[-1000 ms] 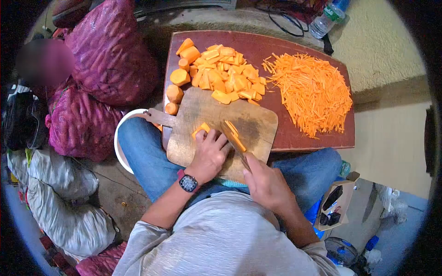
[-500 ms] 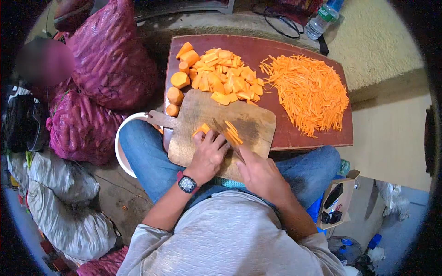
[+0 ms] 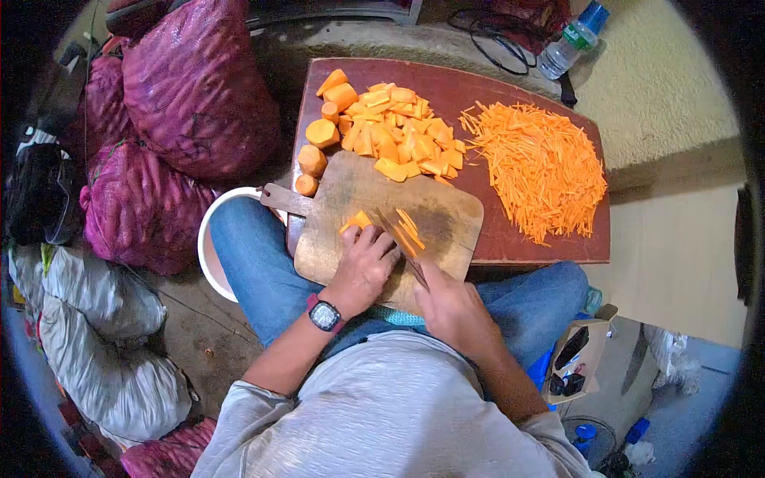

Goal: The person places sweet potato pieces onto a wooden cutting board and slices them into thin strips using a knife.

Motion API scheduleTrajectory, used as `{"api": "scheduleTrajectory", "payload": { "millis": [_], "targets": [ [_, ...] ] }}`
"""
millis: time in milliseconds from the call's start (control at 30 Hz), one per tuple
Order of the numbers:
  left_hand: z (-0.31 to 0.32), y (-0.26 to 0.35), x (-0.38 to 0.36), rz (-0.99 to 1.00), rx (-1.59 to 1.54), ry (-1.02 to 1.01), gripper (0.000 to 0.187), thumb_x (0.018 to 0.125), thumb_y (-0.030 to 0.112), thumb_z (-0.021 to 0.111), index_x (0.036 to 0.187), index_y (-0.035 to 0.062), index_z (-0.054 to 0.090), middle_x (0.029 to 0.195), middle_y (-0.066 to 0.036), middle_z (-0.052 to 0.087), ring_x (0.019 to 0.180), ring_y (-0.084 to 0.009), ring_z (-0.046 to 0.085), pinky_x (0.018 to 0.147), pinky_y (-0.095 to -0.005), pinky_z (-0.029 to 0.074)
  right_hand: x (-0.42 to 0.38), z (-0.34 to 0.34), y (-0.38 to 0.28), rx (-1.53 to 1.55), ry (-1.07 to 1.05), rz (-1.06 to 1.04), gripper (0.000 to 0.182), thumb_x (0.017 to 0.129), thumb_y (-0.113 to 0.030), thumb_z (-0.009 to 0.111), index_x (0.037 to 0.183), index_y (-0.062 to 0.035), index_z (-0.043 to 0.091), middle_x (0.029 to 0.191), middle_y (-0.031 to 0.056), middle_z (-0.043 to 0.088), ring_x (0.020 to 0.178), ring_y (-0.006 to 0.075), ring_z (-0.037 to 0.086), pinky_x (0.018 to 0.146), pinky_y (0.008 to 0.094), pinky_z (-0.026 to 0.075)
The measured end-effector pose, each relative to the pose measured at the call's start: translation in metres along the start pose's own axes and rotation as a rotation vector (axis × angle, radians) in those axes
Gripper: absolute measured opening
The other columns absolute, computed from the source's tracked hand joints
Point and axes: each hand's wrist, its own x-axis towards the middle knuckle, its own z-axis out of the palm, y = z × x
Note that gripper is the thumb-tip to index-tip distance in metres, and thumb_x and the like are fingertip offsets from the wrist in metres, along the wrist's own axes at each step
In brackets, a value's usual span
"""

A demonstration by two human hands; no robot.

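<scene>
Curled fingers of my left hand (image 3: 368, 267) press an orange carrot piece (image 3: 356, 221) onto the wooden cutting board (image 3: 335, 247). My right hand (image 3: 453, 307) grips a knife (image 3: 392, 231), its blade against the left fingertips. Just right of the blade lie a few thin carrot strips (image 3: 410, 227). Behind the board, carrot slices (image 3: 398, 131) are heaped on the red table (image 3: 470, 80), with thick carrot chunks (image 3: 322, 133) at their left. A large pile of carrot shreds (image 3: 546, 171) covers the table's right part.
The board's handle overhangs the table's left edge, above a white tub (image 3: 209, 255) beside my knee. Pink mesh sacks (image 3: 199, 88) and white sacks (image 3: 119, 374) stand at the left. A water bottle (image 3: 570, 46) lies behind the table, and a cardboard box (image 3: 578, 358) is at the right.
The view has shifted slightly. The knife and both hands stay close together over the board, with the blade still beside the left fingers.
</scene>
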Motion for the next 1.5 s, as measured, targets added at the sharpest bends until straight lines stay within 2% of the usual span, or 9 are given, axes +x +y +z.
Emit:
{"api": "scheduleTrajectory", "payload": {
  "millis": [400,500,567,700,800,967,1100,1400,1500],
  "targets": [
    [0.001,0.003,-0.002,-0.013,-0.009,0.049,0.034,0.086,0.015,0.064,0.114,0.0006,0.076,0.107,-0.009,0.064,0.109,-0.0288,0.059,0.099,-0.0479,0.039,0.004,-0.002,-0.006,0.021,-0.060,0.076,0.039,0.105,-0.015,0.062,0.140,0.0000,0.056,0.114,0.0327,0.071,0.106,0.0542,0.069,0.084,0.0568,0.057],
    [-0.002,-0.005,-0.001,-0.029,-0.015,0.089,0.034,0.085,0.014,0.065,0.115,0.0003,0.075,0.107,-0.009,0.064,0.109,-0.0292,0.059,0.100,-0.0476,0.039,-0.007,0.002,0.001,-0.006,-0.037,-0.035,0.038,0.104,-0.015,0.062,0.139,-0.0002,0.056,0.111,0.0336,0.071,0.104,0.0550,0.068,0.083,0.0579,0.056],
    [0.000,-0.002,-0.004,-0.034,-0.045,0.085,0.035,0.085,0.013,0.066,0.116,0.0001,0.074,0.107,-0.010,0.064,0.108,-0.0304,0.059,0.100,-0.0471,0.040,-0.014,0.003,-0.001,-0.046,-0.041,0.078,0.038,0.104,-0.014,0.061,0.139,-0.0002,0.056,0.110,0.0340,0.071,0.103,0.0550,0.068,0.083,0.0585,0.056],
    [0.000,0.002,-0.001,-0.051,-0.094,0.103,0.033,0.084,0.012,0.067,0.115,0.0002,0.074,0.106,-0.010,0.064,0.108,-0.0306,0.060,0.099,-0.0464,0.041,0.009,0.005,-0.007,-0.004,-0.030,0.073,0.036,0.104,-0.014,0.061,0.137,-0.0009,0.057,0.108,0.0342,0.070,0.101,0.0550,0.069,0.082,0.0595,0.056],
    [-0.001,-0.002,-0.001,-0.056,-0.061,0.178,0.032,0.081,0.010,0.071,0.111,0.0002,0.074,0.105,-0.010,0.064,0.107,-0.0305,0.060,0.100,-0.0467,0.041,0.007,0.002,-0.006,-0.009,-0.010,-0.007,0.035,0.104,-0.013,0.060,0.137,-0.0009,0.056,0.107,0.0347,0.070,0.099,0.0555,0.069,0.081,0.0611,0.055],
    [-0.001,-0.001,-0.003,-0.092,-0.107,0.069,0.042,0.071,0.008,0.079,0.112,-0.0013,0.074,0.108,-0.013,0.065,0.109,-0.0335,0.060,0.102,-0.0486,0.043,0.006,0.004,-0.010,0.003,-0.050,0.068,0.035,0.104,-0.014,0.061,0.136,0.0007,0.056,0.106,0.0344,0.071,0.099,0.0552,0.069,0.081,0.0614,0.055],
    [0.001,-0.004,-0.001,-0.067,-0.156,0.157,0.042,0.070,0.007,0.079,0.111,-0.0014,0.074,0.108,-0.013,0.066,0.107,-0.0343,0.060,0.101,-0.0489,0.044,0.016,0.009,-0.003,0.007,0.027,-0.025,0.034,0.105,-0.014,0.060,0.135,0.0011,0.057,0.103,0.0346,0.071,0.098,0.0550,0.069,0.080,0.0606,0.056],
    [0.002,-0.001,-0.001,-0.125,-0.190,0.152,0.040,0.070,0.005,0.078,0.109,-0.0012,0.075,0.103,-0.012,0.063,0.106,-0.0350,0.059,0.102,-0.0491,0.044,0.007,0.003,-0.007,0.059,0.019,0.038,0.031,0.105,-0.014,0.060,0.133,0.0008,0.059,0.103,0.0340,0.071,0.100,0.0556,0.069,0.080,0.0610,0.054],
    [0.000,-0.002,-0.001,-0.109,-0.197,0.184,0.037,0.070,0.005,0.077,0.106,-0.0009,0.075,0.099,-0.012,0.062,0.105,-0.0346,0.058,0.100,-0.0487,0.044,-0.004,0.003,-0.006,0.012,-0.070,0.038,0.038,0.105,-0.020,0.061,0.137,-0.0011,0.054,0.103,0.0351,0.072,0.097,0.0543,0.071,0.082,0.0652,0.056]
  ]
}}
